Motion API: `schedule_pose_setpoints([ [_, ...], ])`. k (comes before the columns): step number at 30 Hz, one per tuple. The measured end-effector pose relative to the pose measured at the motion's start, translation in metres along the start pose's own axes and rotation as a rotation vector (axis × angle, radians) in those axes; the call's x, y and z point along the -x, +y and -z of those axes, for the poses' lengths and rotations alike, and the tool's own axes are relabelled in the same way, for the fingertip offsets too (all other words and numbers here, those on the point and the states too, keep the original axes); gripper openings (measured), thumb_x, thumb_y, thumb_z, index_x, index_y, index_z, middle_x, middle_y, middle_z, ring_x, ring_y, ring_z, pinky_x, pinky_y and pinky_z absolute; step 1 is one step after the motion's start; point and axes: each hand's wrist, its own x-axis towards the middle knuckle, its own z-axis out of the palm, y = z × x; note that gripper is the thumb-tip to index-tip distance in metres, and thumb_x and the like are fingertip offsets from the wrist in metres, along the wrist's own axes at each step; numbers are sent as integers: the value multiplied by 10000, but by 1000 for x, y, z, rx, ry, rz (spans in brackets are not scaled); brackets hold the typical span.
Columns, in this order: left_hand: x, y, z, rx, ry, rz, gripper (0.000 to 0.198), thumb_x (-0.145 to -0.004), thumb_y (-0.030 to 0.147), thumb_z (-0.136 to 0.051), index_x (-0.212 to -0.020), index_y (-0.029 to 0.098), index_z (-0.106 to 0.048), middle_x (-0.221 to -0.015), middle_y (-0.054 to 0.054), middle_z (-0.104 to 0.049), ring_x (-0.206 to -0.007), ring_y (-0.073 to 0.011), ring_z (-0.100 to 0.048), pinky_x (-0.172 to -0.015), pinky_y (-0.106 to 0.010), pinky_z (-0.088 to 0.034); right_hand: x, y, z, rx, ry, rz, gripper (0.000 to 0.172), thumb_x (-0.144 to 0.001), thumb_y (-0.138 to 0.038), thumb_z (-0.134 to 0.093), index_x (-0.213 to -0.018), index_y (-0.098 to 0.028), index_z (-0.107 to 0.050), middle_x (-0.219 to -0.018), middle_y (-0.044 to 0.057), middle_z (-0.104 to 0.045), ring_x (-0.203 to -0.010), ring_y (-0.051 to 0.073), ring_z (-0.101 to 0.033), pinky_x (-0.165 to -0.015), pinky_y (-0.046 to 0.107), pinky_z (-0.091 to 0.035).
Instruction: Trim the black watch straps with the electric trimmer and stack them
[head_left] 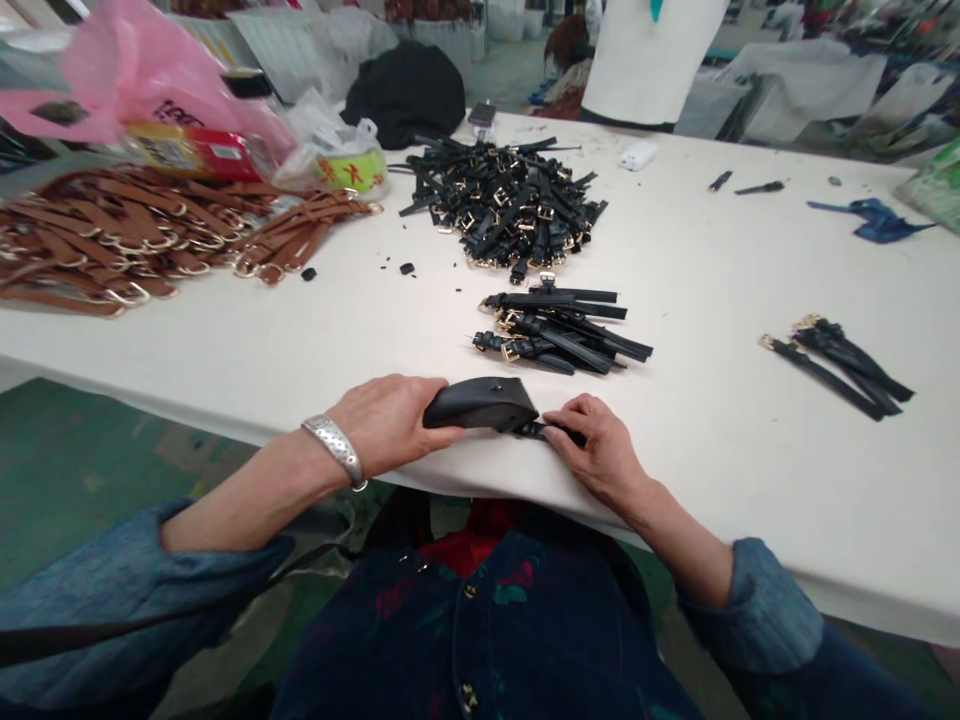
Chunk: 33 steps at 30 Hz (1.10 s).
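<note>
Near the front edge of the table, my left hand (397, 425) is wrapped round a black, curved hand tool (480, 402) that resembles a stapler. The tool's narrow end points right, toward my right hand (596, 445). A short black strap (534, 430) is pinched in the fingers of that hand, with its end at the tool's tip. My fingers cover much of the strap, and I cannot tell whether it lies inside the tool. Just beyond my hands is a small bundle of black buckle straps (570, 330) with gold buckles.
A large heap of black buckle straps (517, 205) lies farther back on the white table (712, 480). Brown straps (112, 225) with metal rings are piled at left. A few black straps (847, 365) lie at right. A blue scrap (877, 218) sits behind them.
</note>
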Motion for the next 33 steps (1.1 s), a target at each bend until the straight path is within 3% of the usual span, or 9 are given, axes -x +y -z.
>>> schedule_pose_setpoints([
  [8,26,-23,7,2,9,93,445,-760,614,-435,-900,227,-601,-694,-61,-673,-609,-191,-603,-564,-293,-390,7,-14,1,28,27,87,118,-814,-177,-561,-872,-215,-657,-922,52,-626,-837,178,-584,-754,312,-475],
  [13,44,-19,12,36,-50,75,414,-760,593,-455,-910,237,-605,-683,-53,-664,-617,-205,-607,-572,-306,-393,19,-14,6,152,2,266,161,-848,-149,-503,-829,-200,-655,-881,66,-654,-809,182,-573,-713,318,-468],
  [17,52,-9,11,35,-133,45,367,-763,565,-463,-898,253,-600,-688,-52,-671,-618,-215,-614,-575,-316,-396,23,-8,10,114,-49,310,155,-870,-198,-512,-898,-212,-663,-919,69,-660,-827,184,-564,-713,326,-475],
  [22,50,5,7,-51,-189,9,356,-770,560,-441,-874,250,-583,-700,-59,-671,-625,-231,-618,-567,-324,-390,21,-5,8,-28,-39,279,119,-842,-185,-554,-867,-210,-668,-902,64,-661,-823,178,-569,-720,318,-477],
  [27,38,18,5,-103,-148,-17,423,-773,596,-401,-906,243,-590,-745,-80,-679,-668,-256,-629,-578,-336,-395,17,-7,11,-165,-76,133,67,-780,-154,-622,-792,-208,-660,-814,31,-646,-769,152,-583,-704,286,-465],
  [33,24,30,4,-74,-104,-20,435,-762,589,-426,-930,233,-610,-758,-84,-683,-692,-254,-629,-583,-327,-382,17,-6,10,-170,-57,47,84,-728,-144,-642,-782,-200,-612,-798,17,-621,-753,147,-579,-695,274,-448],
])
